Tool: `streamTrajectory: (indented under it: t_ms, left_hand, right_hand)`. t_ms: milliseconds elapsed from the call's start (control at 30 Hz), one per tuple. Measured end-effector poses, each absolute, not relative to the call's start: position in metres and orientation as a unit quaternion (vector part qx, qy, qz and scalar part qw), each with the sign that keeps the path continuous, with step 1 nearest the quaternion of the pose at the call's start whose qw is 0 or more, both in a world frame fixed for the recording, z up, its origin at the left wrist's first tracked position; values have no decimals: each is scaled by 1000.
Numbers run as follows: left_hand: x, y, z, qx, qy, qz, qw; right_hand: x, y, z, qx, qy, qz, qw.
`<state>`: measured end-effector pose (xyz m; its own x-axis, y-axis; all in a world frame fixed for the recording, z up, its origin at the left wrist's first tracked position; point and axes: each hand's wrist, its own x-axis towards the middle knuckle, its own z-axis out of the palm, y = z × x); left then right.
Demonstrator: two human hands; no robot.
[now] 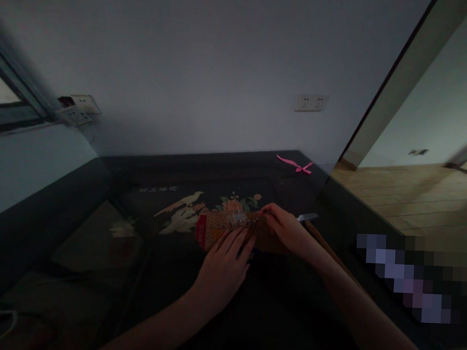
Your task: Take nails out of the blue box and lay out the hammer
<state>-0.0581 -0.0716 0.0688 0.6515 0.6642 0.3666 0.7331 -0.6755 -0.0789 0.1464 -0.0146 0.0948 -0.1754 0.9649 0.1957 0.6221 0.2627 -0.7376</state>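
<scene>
A brown printed packet (pixel 213 228) with a red end lies across the dark table in front of me. My left hand (pixel 230 252) rests over its near side, fingers stretched out and lying flat on the print. At the packet's upper right edge, my right hand (pixel 283 226) pinches the rim between thumb and fingers. Just beyond the right hand, a flat silvery strip like a blade (pixel 308 217) pokes out. A long brown edge (pixel 327 246) runs beside my right forearm; its kind is unclear.
The dark glossy table (pixel 172 169) bears a bird-and-flower picture. A pink ribbon (pixel 303 169) lies near its far right corner. White sockets (pixel 311 103) are on the wall behind. A white cable (pixel 10 315) sits at the lower left, and a blurred-out patch covers the right.
</scene>
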Motion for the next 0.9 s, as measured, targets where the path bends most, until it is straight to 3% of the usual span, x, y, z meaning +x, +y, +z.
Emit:
streamTrajectory:
  t_ms: [267, 467, 667, 900]
  left_hand:
    - [-58, -71, 68, -903, -382, -155, 118]
    - [-58, -70, 69, -903, -384, -156, 117]
    - [-59, -71, 69, -904, -386, -153, 104]
    - [-58, -71, 72, -906, -385, -147, 92]
  right_hand:
    - [135, -17, 97, -540, -762, 219, 282]
    - [133, -16, 97, -537, -735, 238, 339]
    - [131, -13, 98, -510, -665, 332, 433]
    - [135, -8, 97, -484, -579, 473, 455]
